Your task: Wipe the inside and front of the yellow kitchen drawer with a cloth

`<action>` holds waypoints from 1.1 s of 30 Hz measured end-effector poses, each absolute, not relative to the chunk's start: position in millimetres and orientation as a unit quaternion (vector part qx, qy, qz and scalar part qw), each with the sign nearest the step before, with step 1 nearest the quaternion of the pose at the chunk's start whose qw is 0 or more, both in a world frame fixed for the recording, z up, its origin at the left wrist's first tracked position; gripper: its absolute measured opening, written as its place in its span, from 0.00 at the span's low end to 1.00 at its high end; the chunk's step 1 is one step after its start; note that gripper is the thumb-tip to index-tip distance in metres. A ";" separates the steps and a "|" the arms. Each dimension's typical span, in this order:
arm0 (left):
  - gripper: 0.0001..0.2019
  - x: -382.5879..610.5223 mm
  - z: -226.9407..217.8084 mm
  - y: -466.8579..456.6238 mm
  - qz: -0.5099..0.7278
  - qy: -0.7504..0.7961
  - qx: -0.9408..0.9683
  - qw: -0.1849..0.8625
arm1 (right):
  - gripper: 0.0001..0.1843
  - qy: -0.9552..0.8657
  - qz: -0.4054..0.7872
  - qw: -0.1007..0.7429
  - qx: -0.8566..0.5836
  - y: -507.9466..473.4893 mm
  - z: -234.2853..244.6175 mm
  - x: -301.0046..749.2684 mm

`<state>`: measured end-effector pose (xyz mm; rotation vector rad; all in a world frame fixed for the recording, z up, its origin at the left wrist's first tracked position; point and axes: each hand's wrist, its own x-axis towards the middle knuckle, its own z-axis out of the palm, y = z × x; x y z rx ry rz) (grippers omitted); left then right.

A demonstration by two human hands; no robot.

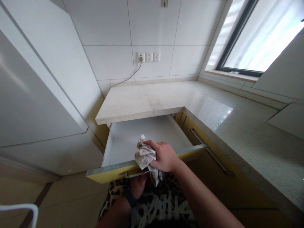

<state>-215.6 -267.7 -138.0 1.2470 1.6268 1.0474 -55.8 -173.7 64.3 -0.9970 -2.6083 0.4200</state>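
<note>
On my feed, the white tiled wall (102, 23) fills the back, above a pale speckled countertop (171, 95) that turns a corner to the right. A tall white unit (57, 60) takes up my left side, and a window (258, 41) the upper right. Below the counter, the yellow-fronted drawer (128, 136) stands pulled out, its pale interior bare where I can see it. Beneath, I see a leopard-print garment (109, 198) with big white lettering (152, 210), too foreshortened and shadowed for me to read. The right hand (165, 156) is closed around a crumpled cloth (145, 156) at the drawer's front edge, some of it drooping below; its dark print I can't make out either. The left hand (138, 187), a dark band (130, 198) at its wrist, is just beside the metal handle (135, 174); I can't tell whether its fingers hold it. Smallest are three wall sockets (148, 57), the leftmost taking a grey plug (141, 59).
</note>
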 end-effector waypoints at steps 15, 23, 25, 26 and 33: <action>0.36 -216.3 -143.4 -267.0 0.421 0.643 0.497 0.403 | 0.36 -0.912 0.144 0.167 -0.346 -174.0 62.4 -55.7; 0.35 -216.1 -143.8 -267.4 0.423 0.639 0.502 0.401 | 0.36 -0.912 0.147 0.166 -0.344 -172.7 63.1 -55.7; 0.35 -216.4 -145.3 -267.4 0.419 0.636 0.505 0.405 | 0.36 -0.912 0.145 0.165 -0.345 -172.7 62.8 -55.9; 0.35 -216.5 -146.2 -267.3 0.419 0.636 0.506 0.405 | 0.36 -0.912 0.145 0.166 -0.345 -172.8 62.6 -56.0; 0.34 -217.2 -147.4 -267.1 0.423 0.634 0.521 0.384 | 0.36 -0.912 0.145 0.165 -0.345 -173.3 62.7 -56.0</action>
